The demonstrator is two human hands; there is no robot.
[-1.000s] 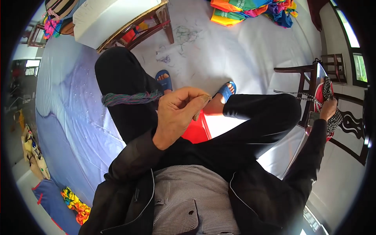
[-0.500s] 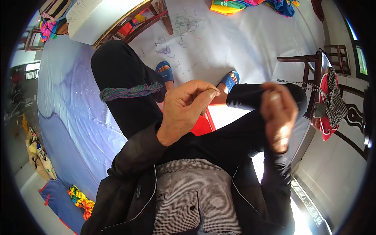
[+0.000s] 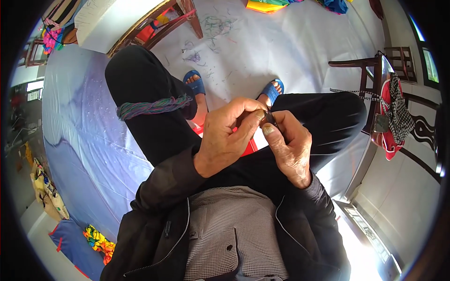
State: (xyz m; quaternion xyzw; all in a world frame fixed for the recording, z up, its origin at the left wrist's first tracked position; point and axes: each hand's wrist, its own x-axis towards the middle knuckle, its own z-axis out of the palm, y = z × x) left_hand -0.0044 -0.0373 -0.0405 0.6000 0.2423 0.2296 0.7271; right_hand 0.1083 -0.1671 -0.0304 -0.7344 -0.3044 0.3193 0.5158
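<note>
My left hand [image 3: 226, 136] is closed in a pinch above my lap, thumb against the forefinger; whatever lies between those fingertips is too small to make out. Right beside it, my right hand [image 3: 291, 149] is closed on a small dark object [image 3: 270, 120], which sits at the left fingertips. Its kind is mostly hidden by the fingers. Across my left thigh lies a twisted bundle of thin green, purple and pink threads [image 3: 152, 107].
Loose thread scraps [image 3: 218, 25] litter the pale floor sheet ahead. A dark wooden chair [image 3: 370, 63] with a red bag [image 3: 388, 119] and checked cloth stands at right. Something red [image 3: 251, 148] shows between my legs. Bright rainbow fabric [image 3: 267, 5] lies at the far edge.
My right hand, blurred and out over my right thigh before, has come left to meet my left hand. The dark object now shows at the fingertips. The thread bundle stays on my thigh.
</note>
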